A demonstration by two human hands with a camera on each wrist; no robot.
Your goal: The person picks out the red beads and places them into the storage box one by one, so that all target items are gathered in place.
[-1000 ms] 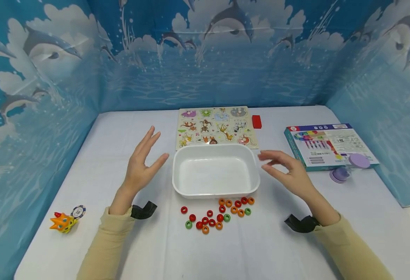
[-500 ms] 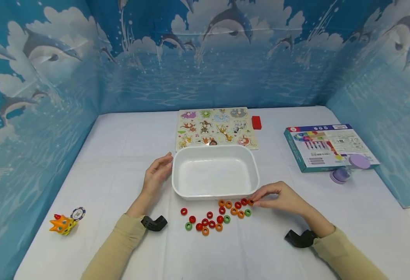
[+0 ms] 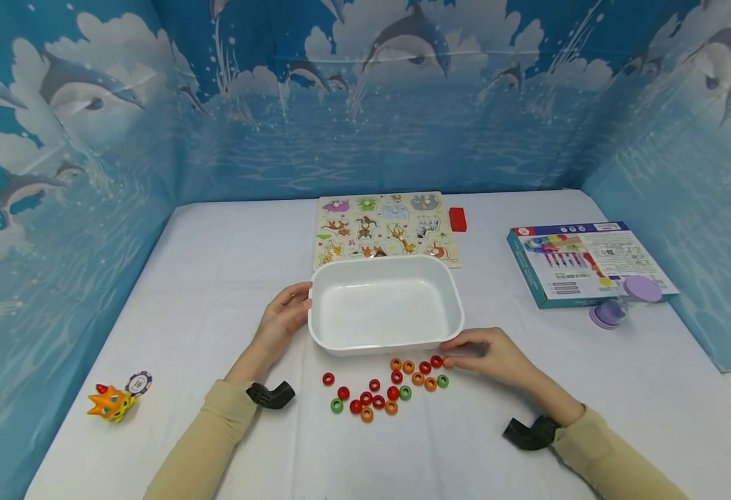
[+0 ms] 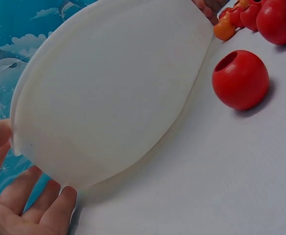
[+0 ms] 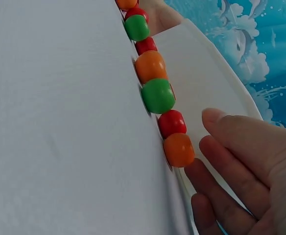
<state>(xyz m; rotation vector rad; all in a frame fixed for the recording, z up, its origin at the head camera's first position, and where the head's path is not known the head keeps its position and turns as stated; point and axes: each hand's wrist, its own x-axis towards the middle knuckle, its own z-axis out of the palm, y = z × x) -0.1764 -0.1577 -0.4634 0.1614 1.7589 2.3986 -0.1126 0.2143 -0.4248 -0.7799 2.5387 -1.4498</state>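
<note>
A white rectangular basin (image 3: 385, 305) with rounded corners sits mid-table, nothing inside it. My left hand (image 3: 278, 325) holds its left end; in the left wrist view the thumb is at the rim and the fingertips (image 4: 67, 193) reach the lower edge. At the front right corner my right hand (image 3: 486, 355) grips the basin, fingers by its wall and lower edge in the right wrist view. Red, orange and green beads with holes, such as a red bead (image 4: 241, 80), lie scattered in front of the basin. An orange bead (image 5: 178, 150) is right beside the right fingers.
Behind the basin lies an animal puzzle board (image 3: 387, 226), a red block (image 3: 457, 219) beside it. To the right are a flat printed box (image 3: 590, 264) and a small purple-lidded container (image 3: 609, 312). An orange toy figure (image 3: 112, 403) and a poker chip (image 3: 139, 382) lie at left.
Both hands have come down from the air to the basin, the left at its end, the right at its front corner. The basin has shifted slightly away and turned a little.
</note>
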